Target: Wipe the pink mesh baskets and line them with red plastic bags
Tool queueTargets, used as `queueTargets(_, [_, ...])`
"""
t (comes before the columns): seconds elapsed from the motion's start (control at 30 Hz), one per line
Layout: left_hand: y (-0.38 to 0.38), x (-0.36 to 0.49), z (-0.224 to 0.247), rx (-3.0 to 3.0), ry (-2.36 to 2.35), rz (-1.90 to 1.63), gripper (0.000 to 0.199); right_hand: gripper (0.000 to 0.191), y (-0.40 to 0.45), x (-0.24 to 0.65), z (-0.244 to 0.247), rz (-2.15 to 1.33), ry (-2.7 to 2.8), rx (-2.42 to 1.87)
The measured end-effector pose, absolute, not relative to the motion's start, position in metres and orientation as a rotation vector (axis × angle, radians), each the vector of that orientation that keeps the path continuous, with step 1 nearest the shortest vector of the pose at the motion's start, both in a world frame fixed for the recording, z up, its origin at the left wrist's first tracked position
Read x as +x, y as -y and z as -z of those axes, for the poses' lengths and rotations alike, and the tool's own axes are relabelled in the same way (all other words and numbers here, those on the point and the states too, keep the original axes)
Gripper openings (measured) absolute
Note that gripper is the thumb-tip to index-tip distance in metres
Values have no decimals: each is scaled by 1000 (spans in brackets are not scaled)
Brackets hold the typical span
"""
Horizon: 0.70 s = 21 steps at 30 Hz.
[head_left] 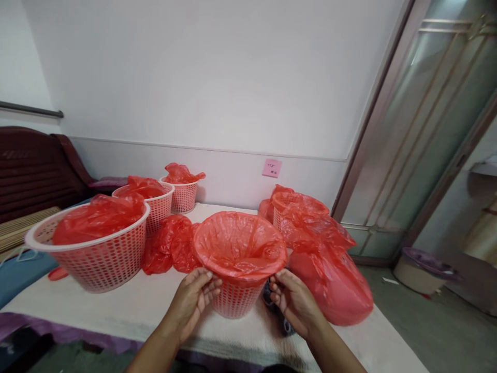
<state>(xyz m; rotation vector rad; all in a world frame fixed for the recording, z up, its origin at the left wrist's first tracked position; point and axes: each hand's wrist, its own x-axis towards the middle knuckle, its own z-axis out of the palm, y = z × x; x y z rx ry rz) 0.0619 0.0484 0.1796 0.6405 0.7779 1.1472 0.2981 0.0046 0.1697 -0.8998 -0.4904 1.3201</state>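
Lined basket: upright on the bench, red liner over its rim.
My left hand: pinching liner at the basket's near-left rim.
My right hand: pinching its near-right edge.

Perforated basket: matt plastic. Bag liner: thin, glossy, wrinkled plastic film. Note: matt paper. Wall: smooth.
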Motion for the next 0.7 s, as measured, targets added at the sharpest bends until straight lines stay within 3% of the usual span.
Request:
queueTargets(0.33, [-51, 61, -179, 591, -835, -1176, 12, 20, -19, 302, -163, -1326, 385, -781])
queueTargets(0.7, [-58, 64, -177, 562, -789, -1211, 16, 30, -25, 308, -164, -1245, 357, -712])
